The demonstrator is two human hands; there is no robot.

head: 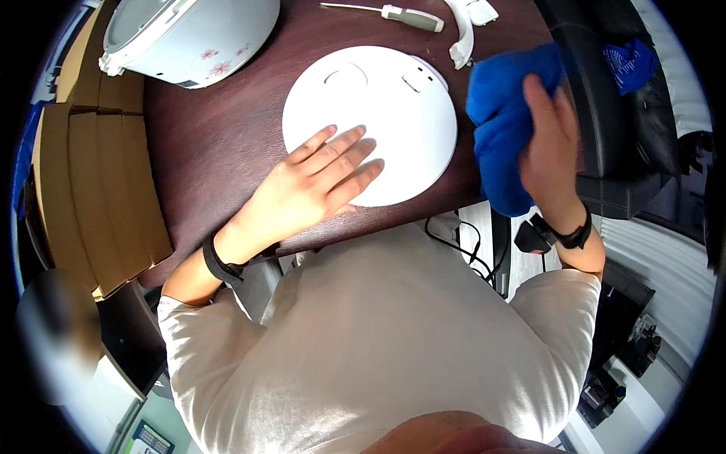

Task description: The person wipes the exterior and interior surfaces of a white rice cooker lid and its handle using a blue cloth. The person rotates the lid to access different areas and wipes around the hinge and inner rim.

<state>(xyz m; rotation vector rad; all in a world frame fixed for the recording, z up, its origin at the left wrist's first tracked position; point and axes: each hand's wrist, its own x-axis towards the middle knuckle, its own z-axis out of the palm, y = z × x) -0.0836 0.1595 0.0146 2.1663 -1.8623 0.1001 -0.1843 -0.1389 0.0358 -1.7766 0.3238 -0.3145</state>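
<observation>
My left hand (312, 181) lies with spread fingers on a round white plastic disc (408, 153), which rests on the dark reddish-brown table (198, 147) near its front edge. The disc has a curved slot and a small rectangular recess. At the right end of the table, my right hand (550, 142) is at a blue cloth (502, 130); the hand is slightly blurred and its fingertips are partly hidden, so its grip cannot be made out. Beyond the disc lie a screwdriver (414, 17) with a grey and white handle and a curved white plastic part (462, 34).
A white rice cooker (193, 40) with a flower print stands at the back left. Cardboard boxes (113, 193) line the left side. A black leather seat (601, 113) adjoins the right side, with a blue item (629, 65) on it. Black cables (473, 249) hang below the table's front edge.
</observation>
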